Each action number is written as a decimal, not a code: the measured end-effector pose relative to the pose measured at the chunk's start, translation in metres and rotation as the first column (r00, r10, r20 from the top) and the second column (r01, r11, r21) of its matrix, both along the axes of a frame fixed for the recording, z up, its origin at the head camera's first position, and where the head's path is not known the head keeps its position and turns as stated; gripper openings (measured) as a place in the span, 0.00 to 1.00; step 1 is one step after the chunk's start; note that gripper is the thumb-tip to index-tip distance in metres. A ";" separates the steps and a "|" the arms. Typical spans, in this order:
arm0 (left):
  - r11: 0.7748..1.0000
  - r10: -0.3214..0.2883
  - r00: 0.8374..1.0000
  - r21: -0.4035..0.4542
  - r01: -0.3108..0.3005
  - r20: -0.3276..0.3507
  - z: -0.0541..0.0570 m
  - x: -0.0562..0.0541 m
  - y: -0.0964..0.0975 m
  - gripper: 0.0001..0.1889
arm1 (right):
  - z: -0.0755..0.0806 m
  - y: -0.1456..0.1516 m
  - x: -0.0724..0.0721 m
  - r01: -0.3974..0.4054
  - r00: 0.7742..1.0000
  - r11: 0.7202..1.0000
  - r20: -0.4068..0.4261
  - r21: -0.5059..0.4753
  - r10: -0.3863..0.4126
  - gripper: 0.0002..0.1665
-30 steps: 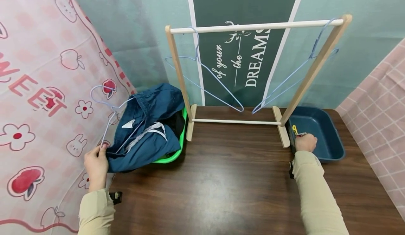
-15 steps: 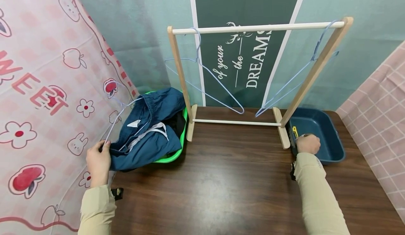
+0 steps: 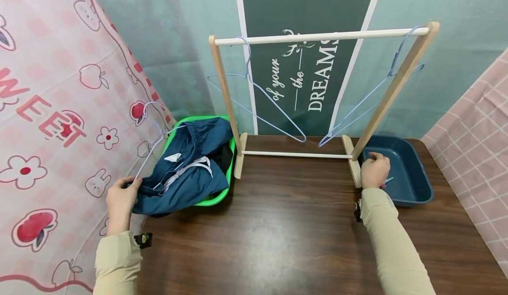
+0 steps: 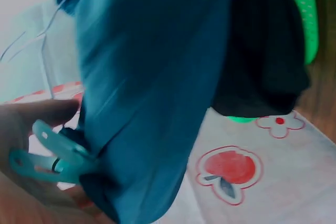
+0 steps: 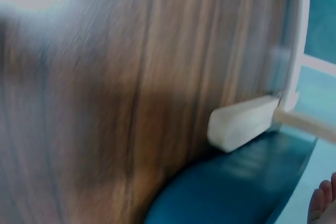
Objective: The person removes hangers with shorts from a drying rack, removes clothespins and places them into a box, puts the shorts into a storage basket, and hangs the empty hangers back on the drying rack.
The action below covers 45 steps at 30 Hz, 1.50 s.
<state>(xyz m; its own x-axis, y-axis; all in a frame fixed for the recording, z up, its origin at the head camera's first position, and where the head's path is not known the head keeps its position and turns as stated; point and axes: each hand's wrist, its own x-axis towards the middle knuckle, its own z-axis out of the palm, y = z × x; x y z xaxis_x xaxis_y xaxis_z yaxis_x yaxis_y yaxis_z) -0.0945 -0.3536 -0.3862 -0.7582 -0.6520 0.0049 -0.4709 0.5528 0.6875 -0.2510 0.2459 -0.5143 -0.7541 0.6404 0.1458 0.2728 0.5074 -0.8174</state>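
Observation:
At the left, my left hand point(image 3: 121, 200) pinches the corner of a light-blue wire hanger point(image 3: 150, 156) together with the waistband of blue shorts point(image 3: 174, 198) with a white drawstring. The left wrist view shows a teal clothespin point(image 4: 65, 156) at that waistband, between thumb and fingers. The shorts hang partly over a green basket point(image 3: 206, 203). My right hand point(image 3: 375, 171) is above the near-left side of a dark blue basin point(image 3: 424, 189), fingers bent. What it may hold is hidden. Small light-blue and red pieces point(image 3: 388, 181) show beside it in the basin.
A wooden rack with a white top rail point(image 3: 317, 34) stands at the back. Two blue hangers hang on it, a left one point(image 3: 278, 103) and a right one point(image 3: 357, 103). The rack's right foot point(image 3: 352, 162) stands close to the basin. Dark clothing point(image 3: 223, 156) lies in the basket.
My right hand has shifted left and slightly up over the basin, and the yellow clip is no longer visible. My left hand has lowered the shorts and hanger a little, towards the basket.

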 end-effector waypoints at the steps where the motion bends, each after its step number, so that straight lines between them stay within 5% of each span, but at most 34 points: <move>1: 0.999 -0.032 0.999 -0.017 0.033 0.031 0.002 0.000 -0.001 0.23 | 0.001 -0.003 -0.001 -0.012 1.000 1.000 -0.010 0.002 0.012 0.23; 4: 0.975 -0.188 0.970 -0.093 0.203 0.151 0.008 0.000 -0.007 0.23 | 0.002 -0.012 -0.003 -0.053 0.998 0.999 -0.031 0.003 0.053 0.22; 8: 0.904 -0.381 0.888 -0.096 0.416 0.257 0.014 0.002 -0.013 0.23 | 0.003 -0.023 -0.005 -0.106 0.993 0.994 -0.048 -0.005 0.106 0.21; 14: 0.833 -0.543 0.798 0.052 0.550 0.262 0.018 0.008 -0.017 0.37 | 0.007 -0.039 -0.011 -0.159 0.984 0.987 -0.084 -0.011 0.157 0.19; 17: 0.822 -0.555 0.781 0.045 0.568 0.285 0.019 0.009 -0.017 0.42 | 0.009 -0.046 -0.013 -0.189 0.977 0.982 -0.103 -0.003 0.187 0.19; 20: 0.860 -0.495 0.818 0.032 0.509 0.294 0.020 0.009 -0.015 0.44 | 0.011 -0.052 -0.013 -0.220 0.969 0.976 -0.111 0.008 0.219 0.18; 25: 0.941 -0.323 0.924 -0.033 0.337 0.206 0.023 0.008 -0.010 0.39 | 0.015 -0.064 -0.013 -0.284 0.954 0.959 -0.096 0.026 0.285 0.19; 30: 0.976 -0.179 0.982 -0.118 0.185 0.059 0.027 0.008 -0.002 0.30 | 0.017 -0.077 -0.013 -0.358 0.929 0.932 -0.080 0.063 0.362 0.19; 34: 0.965 -0.142 0.986 -0.234 0.117 -0.089 0.027 0.006 0.003 0.25 | 0.018 -0.091 -0.012 -0.425 0.900 0.901 -0.065 0.091 0.431 0.18; 37: 0.960 -0.145 0.981 -0.257 0.108 -0.128 0.028 0.004 0.006 0.22 | 0.020 -0.105 -0.010 -0.496 0.864 0.862 -0.043 0.105 0.502 0.17; 42: 0.981 -0.094 0.981 -0.182 0.062 -0.168 0.032 0.001 0.013 0.24 | 0.025 -0.136 -0.004 -0.642 0.759 0.755 -0.026 0.135 0.650 0.16; 45: 0.985 -0.068 0.964 -0.169 0.024 -0.258 0.033 -0.001 0.020 0.22 | 0.030 -0.160 0.002 -0.720 0.676 0.671 -0.041 0.178 0.736 0.15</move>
